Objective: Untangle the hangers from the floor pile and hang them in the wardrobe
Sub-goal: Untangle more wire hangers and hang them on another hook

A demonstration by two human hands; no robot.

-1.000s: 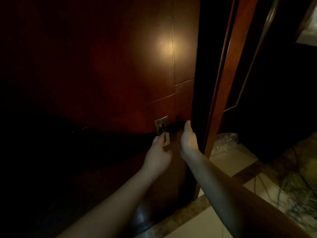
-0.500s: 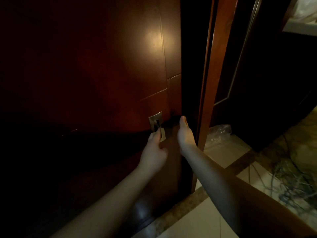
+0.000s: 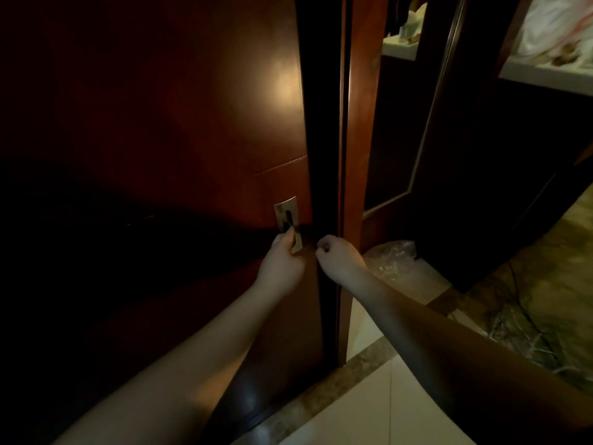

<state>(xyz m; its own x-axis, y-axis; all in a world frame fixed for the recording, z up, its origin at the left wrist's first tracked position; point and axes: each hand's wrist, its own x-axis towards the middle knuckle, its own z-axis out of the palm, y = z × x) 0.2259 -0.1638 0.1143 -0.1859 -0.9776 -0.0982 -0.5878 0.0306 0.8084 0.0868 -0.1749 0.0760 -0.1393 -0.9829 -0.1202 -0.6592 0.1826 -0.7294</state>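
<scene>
The dark red wardrobe door fills the left of the head view. It has a recessed brass handle near its right edge. My left hand holds this handle with its fingertips tucked in. My right hand is beside it, with its fingers curled round the door's edge at a narrow dark gap. A tangle of thin hangers lies on the floor at the far right, dim and partly hidden by my right forearm.
A wooden frame post stands just right of the gap. Behind it is a dark panelled door. A crumpled clear plastic bag lies on the pale tiled floor at the post's foot. White shelves with items sit at top right.
My right hand has gone from flat with straight fingers to curled at the door's edge. The left hand has stayed on the handle. The view has shifted slightly.
</scene>
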